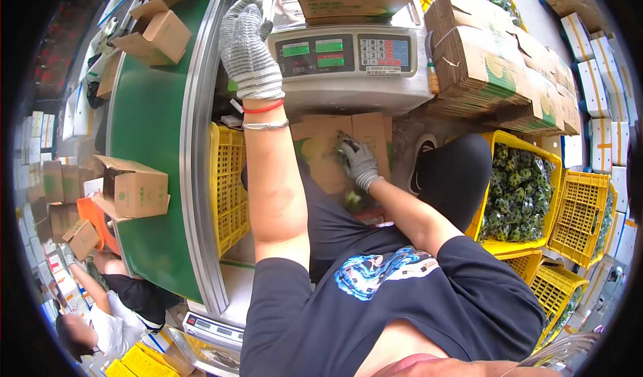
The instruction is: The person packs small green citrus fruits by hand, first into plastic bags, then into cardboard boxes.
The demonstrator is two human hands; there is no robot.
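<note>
My left hand (251, 52), in a grey striped knit glove, reaches forward beside the left edge of a digital scale (281, 89). Its fingers are mostly stretched out, with nothing visible in them. An open cardboard box (358, 3) stands on the scale's platform, with dark contents. Lower down, my right hand (360, 164), also gloved, is closed at the fingertips around a small bag of dark green produce (345, 140). This hand is over a cardboard carton (315, 142) between my legs. Another greenish bag (353, 199) shows blurred below it.
A green conveyor belt (147, 122) with cartons runs along the left. Flattened cartons (475, 55) are stacked at right. A yellow crate (557, 169) of bagged produce stands by my knee; another yellow crate (228, 189) is at left. A co-worker (110, 323) is at lower left.
</note>
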